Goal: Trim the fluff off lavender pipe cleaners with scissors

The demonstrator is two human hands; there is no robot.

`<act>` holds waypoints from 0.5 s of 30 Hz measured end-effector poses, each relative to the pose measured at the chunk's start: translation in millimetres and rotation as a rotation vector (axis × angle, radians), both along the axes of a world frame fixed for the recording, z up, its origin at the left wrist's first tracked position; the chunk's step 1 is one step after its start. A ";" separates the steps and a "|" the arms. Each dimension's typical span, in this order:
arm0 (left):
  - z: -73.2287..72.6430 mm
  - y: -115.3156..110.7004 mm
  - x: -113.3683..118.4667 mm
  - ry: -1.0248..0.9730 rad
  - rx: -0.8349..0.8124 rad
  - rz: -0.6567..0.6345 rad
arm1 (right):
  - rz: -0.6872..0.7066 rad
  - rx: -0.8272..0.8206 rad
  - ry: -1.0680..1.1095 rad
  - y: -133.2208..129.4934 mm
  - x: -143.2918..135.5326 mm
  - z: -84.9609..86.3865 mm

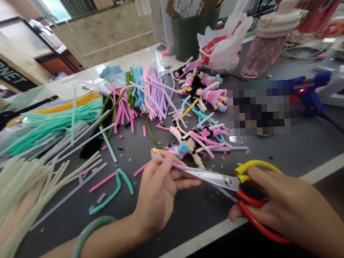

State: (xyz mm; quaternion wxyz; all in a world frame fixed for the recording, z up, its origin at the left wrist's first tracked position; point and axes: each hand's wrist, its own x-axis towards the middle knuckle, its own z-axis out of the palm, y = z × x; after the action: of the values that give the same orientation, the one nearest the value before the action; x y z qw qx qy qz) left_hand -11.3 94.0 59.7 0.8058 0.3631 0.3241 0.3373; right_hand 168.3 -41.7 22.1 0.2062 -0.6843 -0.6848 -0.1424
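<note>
Between the thumb and fingers of my left hand [160,186] is a lilac pipe cleaner [224,192]. It runs to the right, passing beneath the scissors. My right hand [289,200] grips the scissors [216,178] by their red and yellow handles. The blades point left and their tips reach my left fingers; whether they bite into the pipe cleaner I cannot tell. Just behind my left hand lies a pipe-cleaner doll [186,145] in pink and teal. A bent teal pipe cleaner [109,196] rests to the left of that hand.
Bundles of teal pipe cleaners [60,120] and cream pipe cleaners [18,204] cover the left side. Lilac stems [159,91] stand bunched in the middle. Farther back are finished dolls [214,96], a plastic bag [222,47] and a pink bottle [265,45]. A blue glue gun [311,94] sits right.
</note>
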 end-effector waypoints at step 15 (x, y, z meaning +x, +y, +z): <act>1.4 -4.4 -2.2 -0.015 0.055 -0.054 | 0.030 -0.111 0.299 -3.7 9.7 -3.8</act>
State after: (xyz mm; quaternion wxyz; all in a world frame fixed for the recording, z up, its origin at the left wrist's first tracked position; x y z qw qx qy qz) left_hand -13.5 89.6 61.1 0.8066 0.3912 0.2988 0.3272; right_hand 177.9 -45.4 18.3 0.2699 -0.6979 -0.6634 0.0021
